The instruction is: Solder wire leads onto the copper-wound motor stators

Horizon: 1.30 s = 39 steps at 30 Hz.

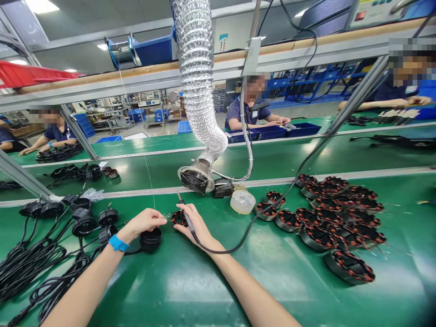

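Note:
My left hand (149, 222), with a blue band at the wrist, pinches thin wires that lead toward a stator ring (179, 218). A soldering iron (187, 219) rests in my right hand (197, 227), its tip pointing up and left and its cable running over the forearm. The fingers of that same hand also touch the ring. Just below my left hand sits a black round housing (151, 240) with a cable. The solder strand (150, 175) hangs from above and ends near my left fingers.
Many stator rings (316, 237) lie at right, black cables (30, 259) with round housings at left. A fume fan (195, 178) hangs from a silver duct beyond my hands, beside a round translucent container (242, 201). Several people sit across the bench.

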### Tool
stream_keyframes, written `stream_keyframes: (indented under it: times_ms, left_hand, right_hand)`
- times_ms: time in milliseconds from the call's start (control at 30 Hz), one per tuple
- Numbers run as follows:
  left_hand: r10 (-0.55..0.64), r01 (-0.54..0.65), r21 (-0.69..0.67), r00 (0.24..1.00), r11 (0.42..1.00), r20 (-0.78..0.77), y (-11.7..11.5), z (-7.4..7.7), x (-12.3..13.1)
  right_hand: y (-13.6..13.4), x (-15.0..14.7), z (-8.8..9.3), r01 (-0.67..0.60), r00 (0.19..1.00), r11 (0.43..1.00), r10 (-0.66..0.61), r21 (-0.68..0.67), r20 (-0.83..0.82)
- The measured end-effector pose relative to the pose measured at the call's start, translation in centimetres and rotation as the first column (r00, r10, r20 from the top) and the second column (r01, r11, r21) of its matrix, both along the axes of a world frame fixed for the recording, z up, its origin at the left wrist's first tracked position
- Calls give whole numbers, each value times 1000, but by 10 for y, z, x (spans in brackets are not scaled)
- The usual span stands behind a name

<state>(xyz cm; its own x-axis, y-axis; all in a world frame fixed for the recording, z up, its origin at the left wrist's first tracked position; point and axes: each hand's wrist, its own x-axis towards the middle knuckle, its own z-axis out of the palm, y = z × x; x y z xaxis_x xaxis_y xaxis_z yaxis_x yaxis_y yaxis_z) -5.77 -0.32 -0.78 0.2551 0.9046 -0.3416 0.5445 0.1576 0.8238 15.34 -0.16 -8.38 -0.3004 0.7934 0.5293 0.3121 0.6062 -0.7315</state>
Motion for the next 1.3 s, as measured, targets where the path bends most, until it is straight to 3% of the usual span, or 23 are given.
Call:
stream_keyframes:
  times_ms: [67, 233, 433, 500, 733, 833, 1000, 1300]
  left_hand:
    - [24, -23, -10, 999, 1000, 31, 1, -2, -2]
    - [59, -58, 110, 998, 992, -3, 1, -4, 11]
    - [54, -47, -90, 995, 995, 85, -3, 8, -4]
    - [53, -43, -97, 993, 994, 109, -2, 8, -10]
    - [241, -241, 21, 970, 970, 22, 4, -3, 11]
    - [225, -225, 13, 974, 974, 6, 5, -3, 13]
    - [167, -155, -112, 979, 982, 117, 7, -1, 2]
    - [299, -302, 62, 953, 951, 48, 8, 0, 23]
  right_hand:
    - [-1, 0, 2, 1, 1000, 1000, -1, 6, 5]
    - [-2, -1, 1, 10, 1000, 1000, -10, -7, 4]
    - [-2, 0, 1, 0, 1000, 1000, 0, 3, 17]
    - [-3, 0, 3, -2, 1000, 1000, 2, 8, 18]
    - [-5, -1, 6, 6, 1000, 1000, -6, 18, 7]
    - [-5, -2, 5, 12, 1000, 1000, -12, 16, 0]
    - [-4, -2, 2, 11, 1000, 1000, -11, 16, 14]
    - [-5, -4, 0, 19, 999, 1000, -19, 8, 30]
